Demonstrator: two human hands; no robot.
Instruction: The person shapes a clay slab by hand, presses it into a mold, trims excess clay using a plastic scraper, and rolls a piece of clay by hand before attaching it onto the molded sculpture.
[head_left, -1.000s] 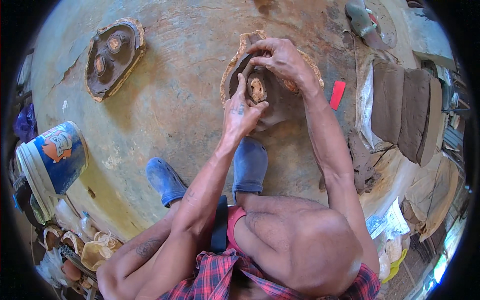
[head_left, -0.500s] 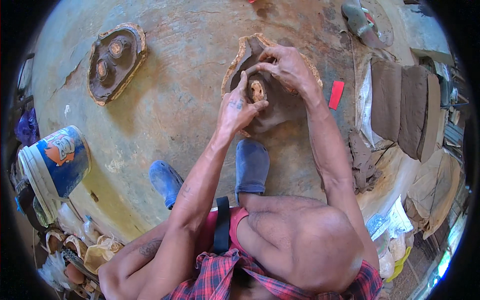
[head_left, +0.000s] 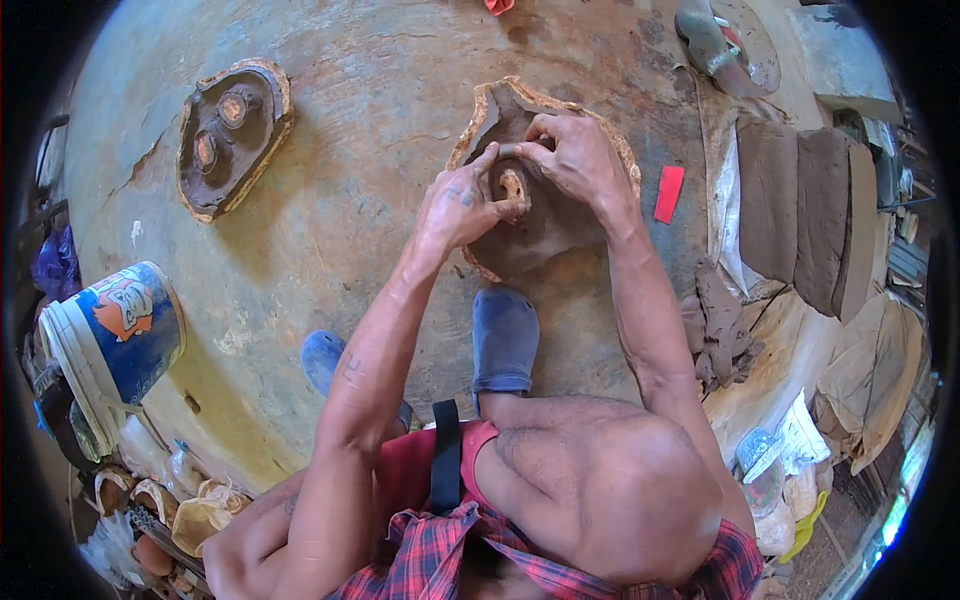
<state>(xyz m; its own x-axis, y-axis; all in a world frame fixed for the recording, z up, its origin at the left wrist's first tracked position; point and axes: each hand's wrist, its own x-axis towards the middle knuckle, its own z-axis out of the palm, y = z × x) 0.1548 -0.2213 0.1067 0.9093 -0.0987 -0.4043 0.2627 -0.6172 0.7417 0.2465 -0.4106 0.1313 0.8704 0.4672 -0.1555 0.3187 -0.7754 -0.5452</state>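
Note:
In front of me on the floor lies a shallow mould (head_left: 625, 150) with a rough tan rim, lined with dark grey-brown clay (head_left: 545, 240). Out of the lining pokes an orange-tan oval knob (head_left: 511, 187) with holes in it. My left hand (head_left: 460, 205) curls around the knob's left side, index finger at its far edge and thumb at its near edge, gripping the clay there. From the right, my right hand (head_left: 573, 158) pinches a short clay roll (head_left: 511, 150) at the knob's far side. The mould's right part is hidden beneath my right hand.
A second clay-lined mould (head_left: 235, 130) lies far left. A red strip (head_left: 669, 194) sits right of the near mould. Clay slabs (head_left: 800, 215) and a torn clay lump (head_left: 722, 330) lie farther right. A blue-and-white bucket (head_left: 125, 325) stands left, near my blue clogs (head_left: 505, 340).
Both hands stay around the knob with small finger shifts. My left thumb has moved slightly left along its near edge. The view has shifted a little.

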